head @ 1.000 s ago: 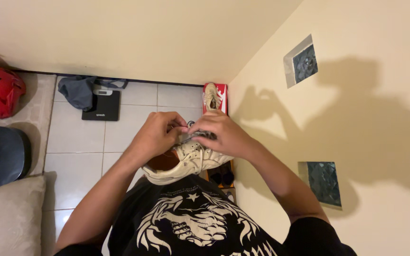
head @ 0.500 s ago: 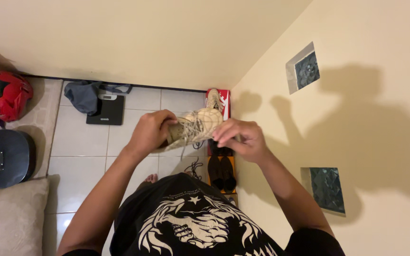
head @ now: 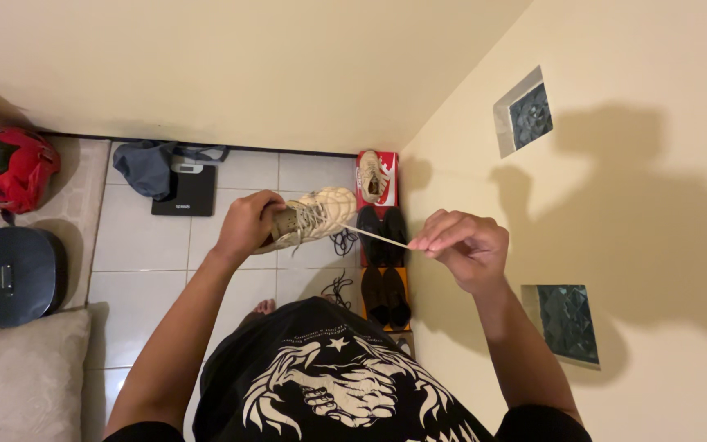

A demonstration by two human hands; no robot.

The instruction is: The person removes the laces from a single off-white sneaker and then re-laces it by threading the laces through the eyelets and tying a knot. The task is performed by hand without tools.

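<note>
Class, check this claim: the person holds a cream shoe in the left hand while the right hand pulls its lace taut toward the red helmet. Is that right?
Not quite. In the head view the left hand does hold the cream shoe, and the right hand pulls the lace taut, but toward the side wall, away from the red helmet.

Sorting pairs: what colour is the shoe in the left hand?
Cream, the shoe, clearest in the head view.

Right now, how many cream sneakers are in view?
2. One cream sneaker is in the left hand; the right hand pulls its lace. The other sits on the red shoebox. More could be hidden.
</note>
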